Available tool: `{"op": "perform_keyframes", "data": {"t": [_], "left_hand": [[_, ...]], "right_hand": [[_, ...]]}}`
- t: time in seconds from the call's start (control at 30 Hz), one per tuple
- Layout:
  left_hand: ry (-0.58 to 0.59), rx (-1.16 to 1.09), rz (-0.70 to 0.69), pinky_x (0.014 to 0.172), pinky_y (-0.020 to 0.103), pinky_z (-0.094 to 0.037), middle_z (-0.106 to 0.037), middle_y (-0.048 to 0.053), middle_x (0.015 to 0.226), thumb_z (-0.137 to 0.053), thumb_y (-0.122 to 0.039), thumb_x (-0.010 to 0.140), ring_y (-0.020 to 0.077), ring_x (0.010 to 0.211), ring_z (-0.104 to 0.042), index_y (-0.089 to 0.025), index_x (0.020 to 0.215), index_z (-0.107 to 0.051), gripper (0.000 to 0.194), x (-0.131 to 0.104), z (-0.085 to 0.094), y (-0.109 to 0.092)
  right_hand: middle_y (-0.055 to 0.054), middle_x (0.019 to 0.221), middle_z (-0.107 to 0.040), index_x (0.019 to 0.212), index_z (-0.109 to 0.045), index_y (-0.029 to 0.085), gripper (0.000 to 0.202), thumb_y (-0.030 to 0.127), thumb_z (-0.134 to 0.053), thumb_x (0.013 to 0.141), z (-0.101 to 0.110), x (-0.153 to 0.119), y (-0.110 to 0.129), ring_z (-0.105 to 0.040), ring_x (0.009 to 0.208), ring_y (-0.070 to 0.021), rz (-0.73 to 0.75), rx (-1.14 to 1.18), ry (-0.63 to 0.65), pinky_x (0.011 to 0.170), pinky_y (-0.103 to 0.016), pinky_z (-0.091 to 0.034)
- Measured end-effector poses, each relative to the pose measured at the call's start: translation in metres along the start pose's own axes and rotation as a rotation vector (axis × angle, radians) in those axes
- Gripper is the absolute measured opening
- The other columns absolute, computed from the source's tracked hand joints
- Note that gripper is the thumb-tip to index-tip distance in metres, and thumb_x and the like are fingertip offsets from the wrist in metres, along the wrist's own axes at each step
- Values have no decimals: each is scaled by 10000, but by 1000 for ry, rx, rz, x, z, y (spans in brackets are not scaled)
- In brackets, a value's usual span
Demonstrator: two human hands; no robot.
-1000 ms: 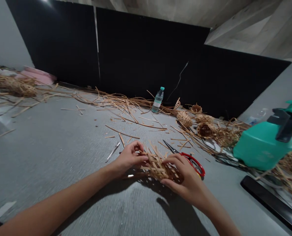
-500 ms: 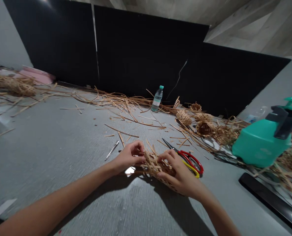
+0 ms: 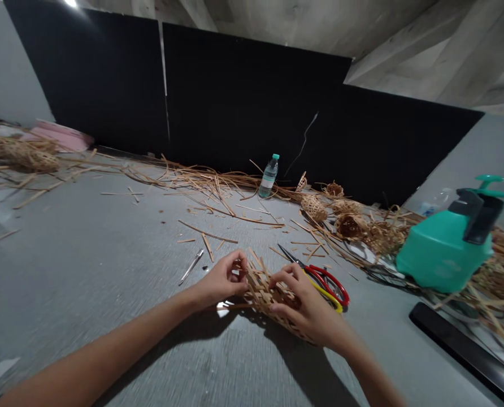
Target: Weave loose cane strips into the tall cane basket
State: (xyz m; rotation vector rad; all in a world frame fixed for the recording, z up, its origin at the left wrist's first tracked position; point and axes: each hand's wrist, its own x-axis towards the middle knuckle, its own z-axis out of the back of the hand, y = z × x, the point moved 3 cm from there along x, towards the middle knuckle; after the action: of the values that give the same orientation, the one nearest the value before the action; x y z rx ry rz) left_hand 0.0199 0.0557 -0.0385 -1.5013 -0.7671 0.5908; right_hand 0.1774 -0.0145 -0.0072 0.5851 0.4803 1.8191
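A small woven bamboo basket (image 3: 260, 295) lies on its side on the grey table between my hands, with loose strip ends sticking out at its upper left. My left hand (image 3: 225, 277) pinches at those strip ends, thumb and forefinger closed. My right hand (image 3: 305, 308) wraps round the basket's body from the right and covers part of it. Just beyond my right hand lie red-handled scissors (image 3: 327, 280) and a yellow-handled tool (image 3: 332, 299), partly overlapping. A silver pen (image 3: 191, 267) rests left of the basket, near my left hand.
Loose bamboo strips (image 3: 218, 186) litter the table's back, around a water bottle (image 3: 269, 176). Several woven baskets (image 3: 313, 208) lie at back right. A green spray bottle (image 3: 442, 249) and a black bar (image 3: 464, 353) stand and lie on the right. Another woven bundle (image 3: 21, 152) is far left.
The camera view has tilted slightly, so the scene sits a little lower. Both hands keep their grip on the basket, with only slight finger movement.
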Motion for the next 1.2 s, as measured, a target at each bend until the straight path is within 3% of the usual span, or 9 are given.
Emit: {"op": "perform_keyframes", "data": {"t": [0.17,0.27,0.37,0.43,0.53,0.63,0.77,0.97,1.2], "left_hand": [[-41,118,-39,521,205,-391,-472,-48,655,-607,-104,623,100,577,-508,-191,721,-391,252,-1,-3,-5],[-163,276,-136,610,251,-399,-519,-6,733,-580,-82,633,143,678,-510,-191,773,-473,208,-6,1,-19],[-499,494,-387,827,325,-338,-505,41,898,-599,-126,648,208,913,-442,-205,797,-522,185,-19,6,-39],[-558,529,-434,813,325,-340,-481,17,747,-600,-149,660,197,823,-450,-204,640,-484,130,-25,0,-43],[-268,358,-148,632,292,-391,-514,2,679,-654,-205,640,149,611,-468,-193,682,-522,139,-22,-22,-25],[-77,-233,96,716,322,-433,-595,56,903,-717,-275,591,178,746,-563,-204,965,-526,425,-18,-44,-6],[-154,-534,123,770,311,-434,-633,80,903,-760,-267,559,228,897,-575,-162,879,-598,374,-16,-53,-1],[-138,-653,192,699,257,-449,-646,59,812,-777,-230,551,176,766,-606,-144,892,-596,395,-19,-54,0],[-76,-553,298,580,227,-451,-616,34,732,-724,-243,608,136,628,-594,-129,903,-565,354,-18,-47,2]], "right_hand": [[-75,1118,-482,1166,-397,247,630,174,-684,610,-1,-9,-16,-509,1011,-237,-132,35,-19,859,-407,-400],[-56,973,-597,1187,-350,237,627,168,-650,640,-5,-11,-22,-596,861,-218,-197,145,28,761,-386,-456],[-51,860,-614,1065,-386,223,458,247,-632,679,-2,-9,-19,-614,778,-234,-233,141,-218,691,-393,-470],[-72,866,-602,1025,-366,219,430,298,-624,690,-1,-8,-14,-611,789,-254,-242,140,-442,691,-408,-469],[-77,855,-585,1025,-326,214,453,307,-616,689,-7,-9,-3,-613,762,-248,-211,221,-608,670,-390,-486],[-104,977,-528,1023,-346,215,388,236,-572,707,-19,-11,10,-575,873,-253,-135,166,-638,742,-409,-472],[-109,1083,-427,998,-381,228,311,128,-478,720,-33,-15,26,-468,1040,-257,16,39,-603,764,-382,-461],[-110,1099,-375,1003,-368,237,332,93,-449,715,-43,-16,31,-461,1023,-272,-16,-27,-531,677,-367,-470],[-68,982,-478,936,-463,217,206,215,-551,750,-17,-15,29,-483,955,-236,75,112,-598,775,-390,-429]]}}
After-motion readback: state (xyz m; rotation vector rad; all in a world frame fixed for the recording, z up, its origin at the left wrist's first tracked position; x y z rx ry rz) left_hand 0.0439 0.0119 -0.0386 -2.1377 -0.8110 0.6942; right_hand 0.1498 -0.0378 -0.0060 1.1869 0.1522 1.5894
